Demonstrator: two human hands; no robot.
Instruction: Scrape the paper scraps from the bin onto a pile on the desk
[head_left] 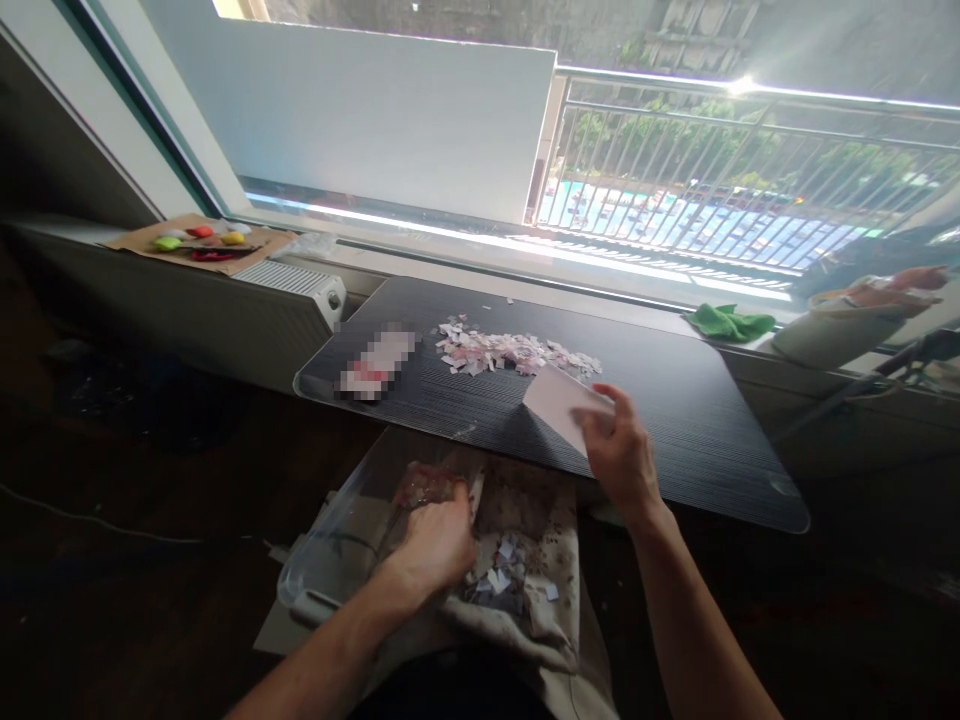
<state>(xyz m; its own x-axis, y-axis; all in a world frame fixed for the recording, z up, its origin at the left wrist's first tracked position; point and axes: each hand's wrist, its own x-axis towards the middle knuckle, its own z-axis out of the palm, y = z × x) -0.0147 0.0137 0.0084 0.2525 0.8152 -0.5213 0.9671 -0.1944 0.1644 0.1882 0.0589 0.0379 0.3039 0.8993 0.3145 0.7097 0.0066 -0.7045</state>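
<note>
My right hand [621, 440] pinches a blank white card [564, 405] between thumb and fingers. The card is tilted over the front part of the dark table, its far corner near a heap of small torn paper pieces [510, 350]. Below the table edge, my left hand [439, 540] is closed beside a clear plastic bin [315, 560] and a pale, speckled cloth [559, 540] on my lap. What its fingers grip is hidden. Something reddish and shiny [431, 482] shows just beyond that hand. More paper scraps [499, 575] lie on the cloth.
A blurred-out flat item lies at the left of the dark table [675, 430]. On the sill are a green cloth [727, 322] and a pale container [836, 330]. Cardboard with colourful lumps [202, 245] sits above a radiator [300, 285]. A large window stands behind.
</note>
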